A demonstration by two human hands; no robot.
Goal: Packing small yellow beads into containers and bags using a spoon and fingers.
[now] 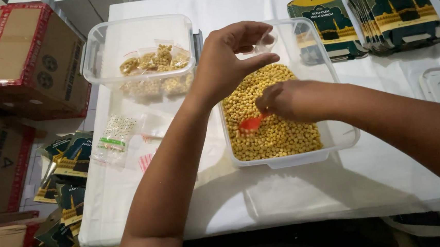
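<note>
Left hand: your left hand (pixel 226 61) pinches a small clear bag (pixel 266 42) over the bin (pixel 342 135);
Right hand: your right hand (pixel 290 100) grips a red scoop (pixel 252 122) in the yellow beans (pixel 272 130);
Far-left table corner: tub (pixel 136 34) of filled bags.

hands: 2, left hand (pixel 226 61), right hand (pixel 288 100) | clear plastic tubs: 2, chickpea tub (pixel 342 135), packet tub (pixel 136 31) | red scoop (pixel 251 122): 1 | printed card stacks on the table: 2, (pixel 326 23), (pixel 400 10) | cardboard boxes: at least 3, top one (pixel 24 54)
</note>
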